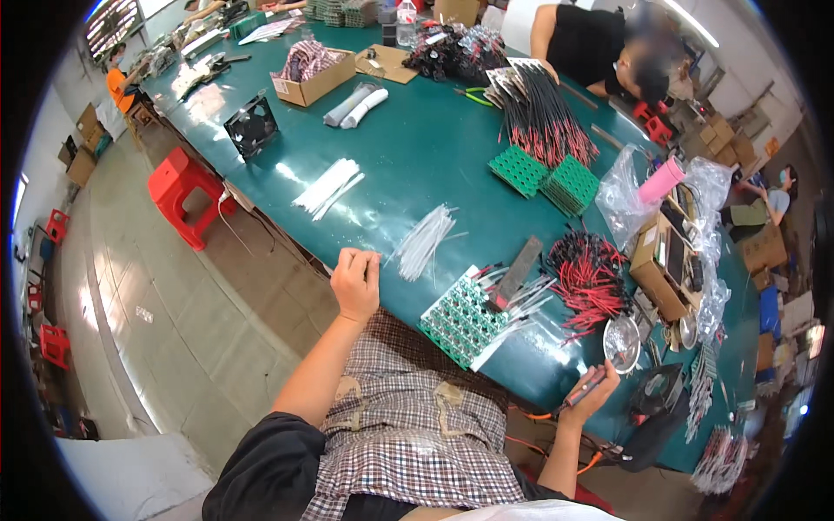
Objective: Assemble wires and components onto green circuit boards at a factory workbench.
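Observation:
My left hand (356, 282) is held in a pinch at the table's near edge; anything between its fingertips is too small to make out. Just right of it lies a bundle of thin white wires (426, 243). My right hand (592, 398) grips what looks like a soldering iron (584, 387) by its handle, close to a shiny metal bowl (622, 343). Between my hands, a green circuit board panel (465, 319) sits at the table edge, with white wires running from its right side. A dark flat bar (521, 267) rests across those wires.
A pile of red and black wires (591, 282) lies right of the panel. Beyond are stacked green boards (569, 185), a pink roll (662, 180), an open cardboard box (313, 76) and a black fan (252, 128). Another person (591, 48) sits across the table. A red stool (182, 195) stands left.

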Available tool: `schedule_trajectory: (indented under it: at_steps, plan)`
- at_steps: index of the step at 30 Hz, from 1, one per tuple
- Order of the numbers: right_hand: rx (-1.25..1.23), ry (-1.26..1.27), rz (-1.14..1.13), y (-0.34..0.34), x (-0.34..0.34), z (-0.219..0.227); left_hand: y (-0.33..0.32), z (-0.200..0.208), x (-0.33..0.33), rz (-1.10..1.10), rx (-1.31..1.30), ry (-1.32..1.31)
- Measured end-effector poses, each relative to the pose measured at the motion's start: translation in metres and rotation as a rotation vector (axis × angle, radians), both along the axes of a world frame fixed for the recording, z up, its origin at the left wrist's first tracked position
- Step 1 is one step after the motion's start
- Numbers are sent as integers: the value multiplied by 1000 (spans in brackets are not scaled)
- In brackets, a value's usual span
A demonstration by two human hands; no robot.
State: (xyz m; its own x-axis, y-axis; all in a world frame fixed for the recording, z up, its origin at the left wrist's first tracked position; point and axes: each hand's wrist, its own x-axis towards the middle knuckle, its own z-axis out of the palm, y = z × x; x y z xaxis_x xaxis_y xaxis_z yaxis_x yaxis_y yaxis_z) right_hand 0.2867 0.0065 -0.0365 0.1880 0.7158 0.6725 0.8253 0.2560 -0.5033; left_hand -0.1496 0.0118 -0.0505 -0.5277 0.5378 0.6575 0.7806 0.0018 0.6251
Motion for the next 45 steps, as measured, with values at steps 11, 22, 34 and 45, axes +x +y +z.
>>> schedule_trajectory:
  at_steps: [11, 22, 34, 45]
  plan:
    - [-84, 135, -29, -8, 11, -13, -7, -2, 7, -11, 4, -43]
    - [-131, 90, -56, -8, 22, -19, -11, 5, 8, -22, 25, -30]
    - [-113, 160, -65, -1, 22, 28, -4, 2, -9, -98, -37, 54]
    - [-237, 702, 37, 11, 57, 81, -6, 0, -14, -162, -102, -205]
